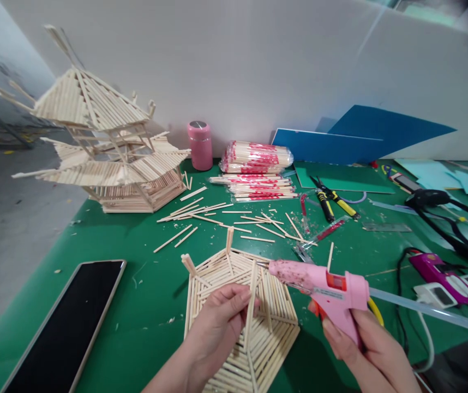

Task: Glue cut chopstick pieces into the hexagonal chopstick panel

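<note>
My left hand [226, 316] pinches a wooden stick [251, 303], held upright above a hexagonal panel [273, 357] made of many thin sticks. Two short bundles of sticks stand up from the panel's far edge, one of them a left-hand post [189, 265]. In my right hand [365, 349] is a pink glue gun [319, 284], its fingers wrapped around the handle near the orange trigger. The metal nozzle points left and meets or nearly meets the upper part of the stick. A clear glue stick [430, 310] juts from the gun's back.
A stick pavilion model [107, 147] stands at the back left. Loose sticks [201, 210], wrapped chopsticks [256, 158], a pink flask [200, 146] and pliers [332, 202] lie beyond the panel. A phone [66, 327] is at left; a purple power strip [442, 275] and cables are at right.
</note>
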### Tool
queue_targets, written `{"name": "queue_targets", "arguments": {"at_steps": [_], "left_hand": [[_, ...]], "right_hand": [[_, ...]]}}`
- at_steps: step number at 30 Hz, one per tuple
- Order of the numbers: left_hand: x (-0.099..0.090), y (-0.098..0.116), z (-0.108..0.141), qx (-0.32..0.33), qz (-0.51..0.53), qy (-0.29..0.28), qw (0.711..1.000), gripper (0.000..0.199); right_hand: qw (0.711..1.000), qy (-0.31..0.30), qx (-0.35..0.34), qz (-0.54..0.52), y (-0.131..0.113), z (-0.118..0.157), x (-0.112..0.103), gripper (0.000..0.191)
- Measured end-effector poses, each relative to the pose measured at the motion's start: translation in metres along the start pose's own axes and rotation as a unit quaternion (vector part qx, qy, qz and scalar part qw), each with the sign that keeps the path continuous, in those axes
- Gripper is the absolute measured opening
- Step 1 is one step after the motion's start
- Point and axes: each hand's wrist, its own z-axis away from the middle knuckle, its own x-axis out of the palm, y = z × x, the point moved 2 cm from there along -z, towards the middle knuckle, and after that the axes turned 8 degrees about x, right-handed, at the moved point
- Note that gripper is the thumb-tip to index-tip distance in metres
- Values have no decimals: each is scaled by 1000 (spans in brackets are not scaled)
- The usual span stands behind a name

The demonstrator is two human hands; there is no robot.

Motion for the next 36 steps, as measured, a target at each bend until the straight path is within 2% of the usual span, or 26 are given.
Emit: {"name": "queue_targets", "arguments": {"at_steps": [3, 8, 15, 21, 32, 36], "left_hand": [[0, 0, 0, 2, 0, -3, 1000, 10], [-2, -2, -1, 1, -2, -9, 1000, 11], [-3, -2, -1, -1, 4, -11, 1000, 10], [-2, 0, -1, 2, 3, -18, 1000, 10], [-5, -2, -1, 1, -1, -9, 1000, 10], [-4, -1, -2, 5, 6, -8, 1000, 10]], "right_hand": [[1000, 12, -8, 13, -3, 0, -1, 17], [1000, -6, 24, -9, -1, 0, 1, 23], [999, 36, 41, -4, 0, 3, 1, 19], [998, -9, 46, -40, 6, 2, 3, 28], [991, -35, 64, -115, 14, 1, 3, 36], [990, -47, 73, -113, 17, 2, 3, 32]]}}
